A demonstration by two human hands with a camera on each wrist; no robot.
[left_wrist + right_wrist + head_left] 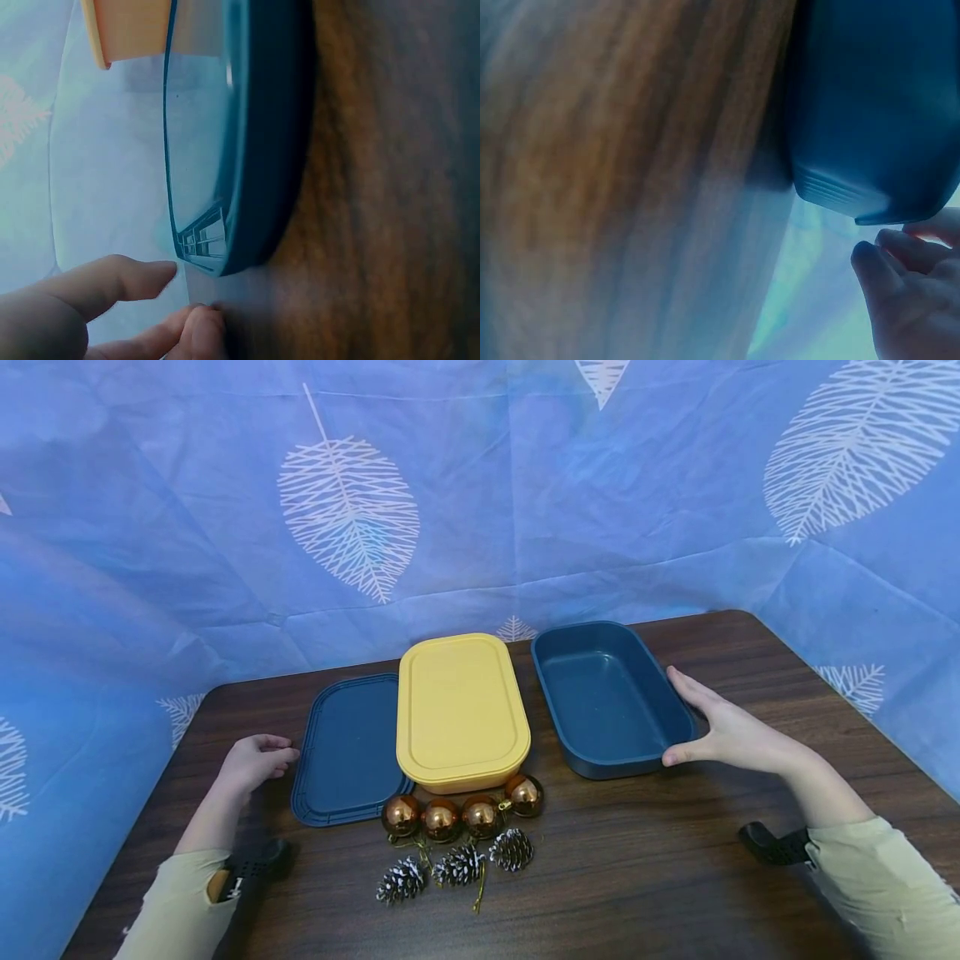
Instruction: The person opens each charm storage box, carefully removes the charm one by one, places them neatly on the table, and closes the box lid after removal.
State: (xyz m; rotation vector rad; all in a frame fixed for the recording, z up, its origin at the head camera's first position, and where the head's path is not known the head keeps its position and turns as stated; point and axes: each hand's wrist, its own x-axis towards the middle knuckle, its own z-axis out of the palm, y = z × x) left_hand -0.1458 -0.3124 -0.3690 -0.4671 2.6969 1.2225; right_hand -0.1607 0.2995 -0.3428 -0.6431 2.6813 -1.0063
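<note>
A dark blue lid (352,743) lies flat on the table, left of a yellow lidded box (463,706). Just off its left edge is my left hand (257,762), fingers loosely bent and holding nothing. The left wrist view has the thumb and fingers (142,279) right by the corner of the lid (232,150). At the right stands a deep, uncovered blue box (611,702). My right hand (720,727) spreads along its right side, thumb at the near corner and fingers farther back. In the right wrist view, the fingertips are close to the box's rim (900,219).
In front of the yellow box sits a row of several shiny copper ball ornaments (442,820). Nearer still lie three snow-tipped pinecones (459,865) with gold strings. A blue leaf-print cloth (465,527) hangs behind the dark wooden table (637,877).
</note>
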